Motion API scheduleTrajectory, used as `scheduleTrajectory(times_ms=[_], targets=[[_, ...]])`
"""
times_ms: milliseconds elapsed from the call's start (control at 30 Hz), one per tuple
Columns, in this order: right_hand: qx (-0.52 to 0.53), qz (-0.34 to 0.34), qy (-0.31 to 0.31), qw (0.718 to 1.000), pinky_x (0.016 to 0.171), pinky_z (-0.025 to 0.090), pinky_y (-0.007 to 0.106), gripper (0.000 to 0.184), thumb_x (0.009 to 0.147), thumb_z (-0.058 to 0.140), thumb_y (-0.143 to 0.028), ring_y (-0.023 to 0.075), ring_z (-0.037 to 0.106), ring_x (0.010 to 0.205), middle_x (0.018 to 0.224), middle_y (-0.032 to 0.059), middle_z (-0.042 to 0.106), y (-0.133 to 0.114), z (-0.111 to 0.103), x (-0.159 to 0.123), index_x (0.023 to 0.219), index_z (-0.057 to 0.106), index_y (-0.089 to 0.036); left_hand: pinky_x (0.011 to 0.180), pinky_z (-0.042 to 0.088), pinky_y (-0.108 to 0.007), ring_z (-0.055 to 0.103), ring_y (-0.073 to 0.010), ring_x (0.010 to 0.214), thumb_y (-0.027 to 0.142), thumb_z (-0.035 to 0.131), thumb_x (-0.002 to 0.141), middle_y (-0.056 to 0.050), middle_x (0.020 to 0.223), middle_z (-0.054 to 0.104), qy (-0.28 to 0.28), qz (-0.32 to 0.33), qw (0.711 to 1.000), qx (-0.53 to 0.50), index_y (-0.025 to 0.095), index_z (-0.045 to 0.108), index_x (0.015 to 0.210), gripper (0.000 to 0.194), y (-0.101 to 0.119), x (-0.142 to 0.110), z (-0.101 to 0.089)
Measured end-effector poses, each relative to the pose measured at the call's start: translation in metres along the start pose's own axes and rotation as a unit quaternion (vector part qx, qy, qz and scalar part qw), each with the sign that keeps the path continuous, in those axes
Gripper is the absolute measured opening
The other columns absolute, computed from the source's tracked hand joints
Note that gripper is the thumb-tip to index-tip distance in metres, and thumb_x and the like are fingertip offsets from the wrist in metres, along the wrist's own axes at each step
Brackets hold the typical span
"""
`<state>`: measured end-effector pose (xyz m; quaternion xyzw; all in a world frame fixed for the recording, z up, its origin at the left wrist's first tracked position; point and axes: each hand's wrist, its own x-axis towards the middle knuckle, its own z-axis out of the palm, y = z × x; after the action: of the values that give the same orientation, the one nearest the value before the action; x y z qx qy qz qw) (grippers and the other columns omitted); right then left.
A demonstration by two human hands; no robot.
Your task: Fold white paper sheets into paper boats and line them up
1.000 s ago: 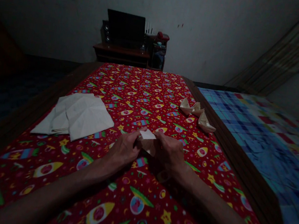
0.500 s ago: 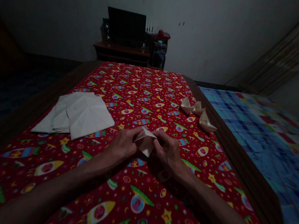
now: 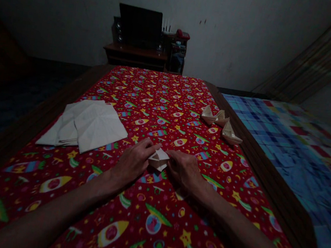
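Between my two hands a small folded piece of white paper point(image 3: 159, 164) is held low over the red patterned cloth. My left hand point(image 3: 137, 157) pinches its left side, thumb and forefinger closed on it. On the opposite side my right hand point(image 3: 186, 168) grips the right corner with bent fingers. The fingertips hide part of the folds. To the left lies a fanned stack of creased white paper sheets point(image 3: 101, 125). Several folded paper boats point(image 3: 230, 133) rest in a cluster at the right edge of the cloth.
The red cloth point(image 3: 168, 100) covers a long table with dark wooden edges point(image 3: 284, 196). Beyond its far end stands a desk with a black screen point(image 3: 139, 27), speakers and a red telephone point(image 3: 182, 34). A blue checked surface point(image 3: 271, 154) lies to the right.
The folded paper has tipped and flattened between my hands, showing a different face. My left fingers have shifted over its top, and the right fingers have curled in more. The view has tilted slightly.
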<state>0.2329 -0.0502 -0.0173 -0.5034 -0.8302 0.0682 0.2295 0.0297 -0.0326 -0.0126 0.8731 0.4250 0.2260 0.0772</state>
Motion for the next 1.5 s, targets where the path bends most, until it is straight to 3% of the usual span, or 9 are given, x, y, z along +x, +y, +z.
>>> scheduleTrajectory(times_ms=[200,400,500,667,800,1000,1167,1333,1500], targets=[[-0.120,-0.008,-0.046,0.992,0.051,0.024,0.025,0.013,0.086,0.051,-0.023,0.0123,0.048,0.058,0.071,0.0021,0.059,-0.006,-0.006,-0.005,0.084,0.063,-0.018,0.072,0.047,-0.031,0.057,-0.0187,0.085,0.016,0.042,0.090,-0.007,0.095,0.060,0.053,0.115,0.991,0.037,0.016,0.058,0.107,0.024,0.001,-0.012,-0.005],[-0.137,-0.062,0.032,0.988,0.054,0.028,0.025,0.015,0.089,0.047,-0.021,0.0145,0.050,0.070,0.084,0.0046,0.060,-0.003,0.001,-0.006,0.095,0.061,-0.020,0.069,0.045,-0.030,0.055,-0.0191,0.084,0.021,0.050,0.089,-0.006,0.091,0.059,-0.023,0.112,0.989,0.089,0.018,0.061,0.102,0.017,0.001,-0.008,-0.005],[-0.145,-0.102,0.040,0.983,0.056,0.029,0.025,0.013,0.088,0.048,-0.016,0.0147,0.049,0.071,0.081,0.0042,0.060,0.000,0.003,-0.006,0.087,0.061,-0.018,0.071,0.045,-0.030,0.055,-0.0182,0.084,0.022,0.047,0.091,-0.006,0.091,0.059,-0.020,0.134,0.987,0.090,0.019,0.059,0.109,0.022,0.000,-0.009,-0.005],[-0.158,-0.081,0.031,0.984,0.053,0.027,0.026,0.014,0.087,0.050,-0.016,0.0134,0.045,0.063,0.072,0.0023,0.056,0.004,0.004,-0.006,0.077,0.059,-0.017,0.070,0.042,-0.031,0.052,-0.0176,0.080,0.021,0.040,0.094,-0.005,0.086,0.058,-0.016,0.196,0.975,0.105,0.019,0.060,0.104,0.022,0.000,-0.012,-0.007],[-0.163,-0.101,0.032,0.981,0.054,0.030,0.026,0.011,0.087,0.051,-0.016,0.0151,0.047,0.068,0.078,0.0040,0.059,0.001,-0.001,-0.008,0.081,0.061,-0.017,0.069,0.040,-0.030,0.049,-0.0172,0.078,0.024,0.038,0.095,-0.005,0.086,0.055,-0.067,0.179,0.977,0.098,0.018,0.059,0.098,0.022,0.001,-0.010,-0.006],[-0.126,-0.243,-0.002,0.962,0.071,0.041,0.031,0.020,0.092,0.042,-0.018,0.0187,0.049,0.083,0.095,0.0097,0.061,0.005,-0.014,-0.010,0.098,0.061,-0.014,0.074,0.041,-0.033,0.049,-0.0196,0.086,0.022,0.037,0.093,-0.007,0.096,0.054,-0.114,0.169,0.977,0.069,0.019,0.056,0.109,0.025,0.001,-0.009,-0.008],[-0.115,-0.250,0.005,0.961,0.072,0.043,0.031,0.023,0.094,0.041,-0.020,0.0194,0.050,0.084,0.092,0.0100,0.062,0.010,-0.015,-0.009,0.096,0.062,-0.013,0.087,0.039,-0.040,0.047,-0.0237,0.099,0.020,0.042,0.089,-0.010,0.108,0.053,-0.110,0.120,0.983,0.086,0.016,0.040,0.132,0.043,0.004,-0.011,-0.013],[-0.117,-0.253,0.007,0.960,0.070,0.044,0.030,0.022,0.093,0.042,-0.018,0.0191,0.050,0.082,0.090,0.0101,0.061,0.010,-0.012,-0.008,0.096,0.062,-0.012,0.089,0.038,-0.042,0.047,-0.0250,0.099,0.023,0.048,0.085,-0.009,0.110,0.053,-0.133,0.094,0.979,0.122,0.015,0.042,0.130,0.047,0.009,-0.004,-0.016],[-0.115,-0.265,0.004,0.957,0.067,0.044,0.031,0.023,0.093,0.041,-0.020,0.0189,0.049,0.080,0.088,0.0105,0.061,0.011,-0.011,-0.007,0.101,0.061,-0.013,0.088,0.039,-0.041,0.047,-0.0251,0.099,0.025,0.050,0.084,-0.010,0.110,0.054,-0.121,0.100,0.978,0.140,0.012,0.042,0.130,0.048,0.011,-0.003,-0.014]])
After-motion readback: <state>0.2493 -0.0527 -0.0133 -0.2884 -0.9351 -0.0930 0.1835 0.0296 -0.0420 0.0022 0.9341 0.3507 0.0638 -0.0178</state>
